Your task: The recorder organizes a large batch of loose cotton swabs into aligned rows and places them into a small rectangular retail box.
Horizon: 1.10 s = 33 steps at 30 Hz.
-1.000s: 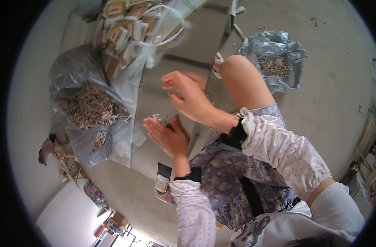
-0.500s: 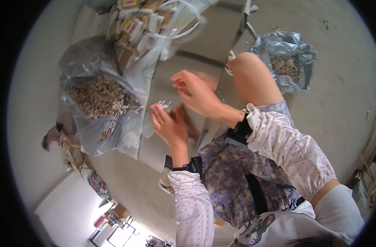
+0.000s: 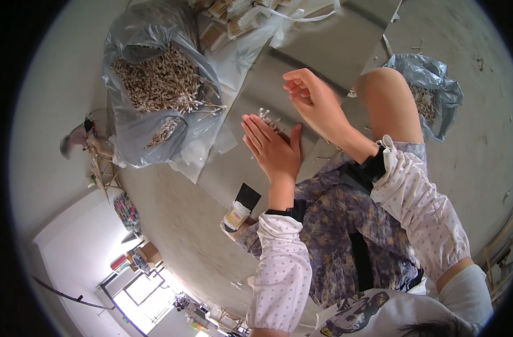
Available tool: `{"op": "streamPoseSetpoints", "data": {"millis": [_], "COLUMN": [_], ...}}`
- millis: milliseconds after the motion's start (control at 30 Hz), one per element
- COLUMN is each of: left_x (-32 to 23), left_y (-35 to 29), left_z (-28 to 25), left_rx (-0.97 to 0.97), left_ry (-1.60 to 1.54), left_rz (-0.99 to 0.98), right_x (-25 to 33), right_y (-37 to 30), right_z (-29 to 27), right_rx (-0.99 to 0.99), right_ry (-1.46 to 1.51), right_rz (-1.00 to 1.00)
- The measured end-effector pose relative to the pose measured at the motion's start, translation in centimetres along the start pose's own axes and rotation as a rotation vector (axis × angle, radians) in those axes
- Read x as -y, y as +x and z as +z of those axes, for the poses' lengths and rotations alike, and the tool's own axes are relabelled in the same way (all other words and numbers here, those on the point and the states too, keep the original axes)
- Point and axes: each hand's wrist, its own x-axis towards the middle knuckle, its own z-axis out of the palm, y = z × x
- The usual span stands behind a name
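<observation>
Floor (image 3: 481,106) of bare concrete is seen beyond the grey sheet (image 3: 324,50) that lies under both hands, with open room to the right of them. Left of the grip, a grey plastic bag (image 3: 138,129) is filled with cotton swabs; a smaller bag (image 3: 436,90) with the same lies right of the raised knee. A small bunch of swabs (image 3: 269,119) is touched by the flat, spread left hand (image 3: 273,149). The right hand (image 3: 315,101) is held above it, fingers loosely curled, nothing clamped.
</observation>
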Motion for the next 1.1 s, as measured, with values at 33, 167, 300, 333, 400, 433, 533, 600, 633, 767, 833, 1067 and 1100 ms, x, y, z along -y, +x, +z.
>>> {"op": "streamPoseSetpoints", "data": {"millis": [33,167,300,333,400,433,533,600,633,767,833,1067,1100], "left_x": [0.4,1.0,1.3,1.3,1.4,1.6,0.1,0.2,0.2,0.2,-0.1,-0.1,0.4], "left_y": [0.5,3.3,3.9,3.9,3.8,3.6,2.3,0.7,-0.1,-2.0,-2.8,-1.2,-0.5], "left_z": [0.2,0.4,0.6,0.6,0.3,-0.1,-1.4,-2.3,-2.2,-2.1,-1.7,0.5,0.6], "left_rx": [-0.020,-0.038,-0.079,-0.075,-0.076,-0.075,0.001,0.066,0.036,-0.080,-0.123,-0.065,-0.059], "left_ry": [-0.022,-0.060,-0.062,-0.062,-0.060,-0.095,-0.139,-0.109,-0.103,-0.142,-0.143,-0.075,-0.077], "left_rz": [0.010,0.044,0.033,0.022,0.012,-0.009,-0.055,-0.094,-0.079,-0.127,-0.091,-0.038,-0.044], "right_x": [0.0,0.2,0.1,0.1,0.0,0.1,-0.7,-0.4,-0.3,-0.5,-0.4,-0.4,-0.3], "right_y": [0.0,0.3,0.2,0.2,0.2,0.1,0.0,-0.1,-0.2,0.0,0.0,-0.1,-0.2], "right_z": [0.0,-0.6,0.1,0.3,0.7,1.0,0.6,0.8,0.8,1.1,1.2,0.9,0.8], "right_rx": [0.003,0.023,0.020,0.026,0.038,0.052,0.028,0.032,0.035,0.023,0.030,0.026,0.039], "right_ry": [0.013,0.023,0.011,0.001,0.005,0.010,-0.029,-0.027,-0.030,-0.041,-0.039,-0.039,-0.025], "right_rz": [0.011,0.033,0.029,0.024,0.026,0.029,0.007,0.006,0.006,-0.021,-0.016,-0.013,-0.010]}}
